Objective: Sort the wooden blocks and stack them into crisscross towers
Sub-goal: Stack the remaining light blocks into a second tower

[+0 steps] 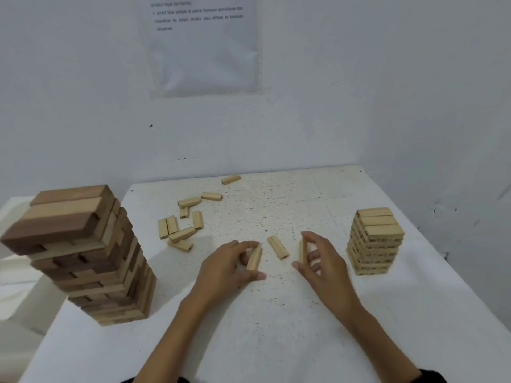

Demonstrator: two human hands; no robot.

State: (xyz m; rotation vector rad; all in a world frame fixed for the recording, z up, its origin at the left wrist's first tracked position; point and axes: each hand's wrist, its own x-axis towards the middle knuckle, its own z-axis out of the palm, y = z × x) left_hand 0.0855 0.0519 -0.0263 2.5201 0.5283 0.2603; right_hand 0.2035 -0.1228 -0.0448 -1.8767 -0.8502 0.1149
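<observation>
Big tower (80, 252): far left of the middle block (278, 246), near the desk (276, 341) edge; dark and pale layers crisscrossed, their sides not flush; we judge that a stray left elbow or a jolt to the desk could bring it down.
Loose blocks (181, 225): left of and behind the middle block; a scatter of small pale pieces, some touching, one alone further back; we think a careless reach for them could sweep some toward the desk edge.
Left hand (229, 268): just left of the middle block; fingers and thumb curl round the left block (254, 257), gripping its long sides; a slack grip could drop it onto the middle block and knock that away.
Middle block: flat on the desk between the two hands, touching neither.
Right hand (323, 265): just right of the middle block; forefinger and thumb pinch the right block (303, 251) by its two ends, the other fingers loosely curled behind; the hold is narrow, so we expect the piece could twist or pop out.
Small tower (373, 241): well right of the middle block; pale blocks in many layers; we take it as the likely home for these three pieces; set down hard, askew or parallel to the layer beneath, they would spoil the crisscross or push the upper layers off line; a right wrist passing close could clip it.
</observation>
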